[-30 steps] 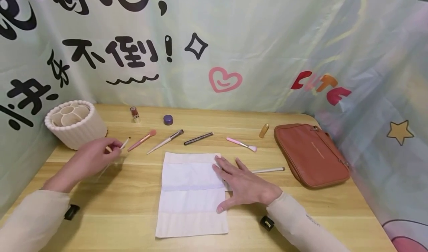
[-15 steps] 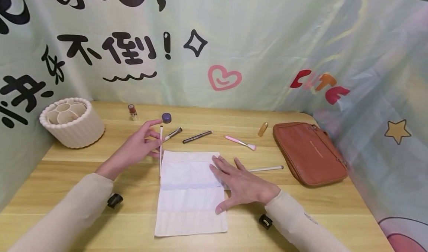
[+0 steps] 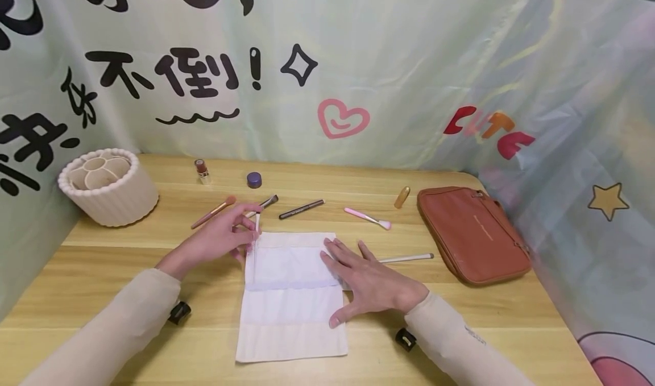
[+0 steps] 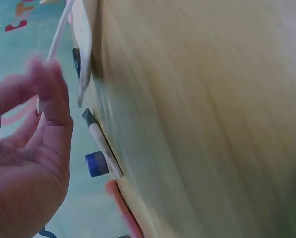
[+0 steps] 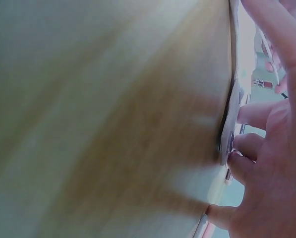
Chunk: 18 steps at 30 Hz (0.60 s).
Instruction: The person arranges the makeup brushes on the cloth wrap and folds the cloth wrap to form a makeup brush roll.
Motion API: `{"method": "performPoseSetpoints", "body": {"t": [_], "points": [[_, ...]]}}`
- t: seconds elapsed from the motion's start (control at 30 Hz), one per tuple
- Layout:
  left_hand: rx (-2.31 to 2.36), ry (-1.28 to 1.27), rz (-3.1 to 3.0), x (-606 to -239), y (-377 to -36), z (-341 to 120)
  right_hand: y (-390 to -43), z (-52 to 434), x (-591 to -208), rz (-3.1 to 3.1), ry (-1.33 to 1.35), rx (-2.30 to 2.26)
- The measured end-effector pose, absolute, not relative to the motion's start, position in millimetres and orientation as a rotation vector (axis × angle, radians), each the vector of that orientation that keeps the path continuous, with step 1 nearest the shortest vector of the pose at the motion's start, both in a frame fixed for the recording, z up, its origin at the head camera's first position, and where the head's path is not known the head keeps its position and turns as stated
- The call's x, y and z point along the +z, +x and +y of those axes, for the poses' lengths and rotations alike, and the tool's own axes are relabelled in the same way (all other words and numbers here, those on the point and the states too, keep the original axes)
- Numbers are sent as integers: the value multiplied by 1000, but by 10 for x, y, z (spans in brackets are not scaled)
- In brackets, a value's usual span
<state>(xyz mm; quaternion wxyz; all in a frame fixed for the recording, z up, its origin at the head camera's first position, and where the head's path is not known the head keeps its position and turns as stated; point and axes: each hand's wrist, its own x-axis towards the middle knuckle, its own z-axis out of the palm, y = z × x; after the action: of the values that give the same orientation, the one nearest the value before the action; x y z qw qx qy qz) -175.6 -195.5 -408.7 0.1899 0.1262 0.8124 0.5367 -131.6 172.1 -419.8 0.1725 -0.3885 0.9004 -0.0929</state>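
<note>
Pinching a thin white-handled brush [image 3: 256,232] between its fingers [image 3: 244,227], the left hand [image 3: 217,241] is holding it upright-to-slanted over the upper left corner of the white cloth roll [image 3: 291,312], its lower end reaching down along the cloth's left edge; the fingers are curling together on the handle. The right hand [image 3: 370,283] is lying flat on the right edge of the cloth roll, fingers straight and spread apart, pressing the fabric against the wooden counter [image 3: 512,329]. The cloth roll is lying unrolled near the counter's middle, a pale lilac band running across it. Lying behind the left hand are a pink brush [image 3: 212,212] and a dark-tipped brush [image 3: 266,203]; a dark pencil [image 3: 302,208] and a small pink brush [image 3: 368,218] are sitting further right. A long white brush [image 3: 409,257] is lying just beside the right hand. A cream ribbed holder [image 3: 107,190] is standing at the far left, with a lipstick [image 3: 202,170] and a purple pot [image 3: 254,179] along the back; a gold tube [image 3: 402,196] and a brown pouch [image 3: 473,235] are occupying the right. The left wrist view is blurring, showing the fingers loosely bent by the thin handle
</note>
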Motion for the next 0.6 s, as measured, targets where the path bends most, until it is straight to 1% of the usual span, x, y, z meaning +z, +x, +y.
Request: {"method": "performPoseSetpoints", "body": {"t": [0.2,0.5,0.6], "points": [[1345,360,2297,-4131,-1689,-2011,-1319,1717,-4205,2556,-1105,-255],[1240,473,2227,-4196,-1604,-2059,-1312,1721,-4200,2558,-1119,-268],[1240,462,2194,-4193,-1577,-2048,-1313,1718,-4197,2560,-1132,-266]]}}
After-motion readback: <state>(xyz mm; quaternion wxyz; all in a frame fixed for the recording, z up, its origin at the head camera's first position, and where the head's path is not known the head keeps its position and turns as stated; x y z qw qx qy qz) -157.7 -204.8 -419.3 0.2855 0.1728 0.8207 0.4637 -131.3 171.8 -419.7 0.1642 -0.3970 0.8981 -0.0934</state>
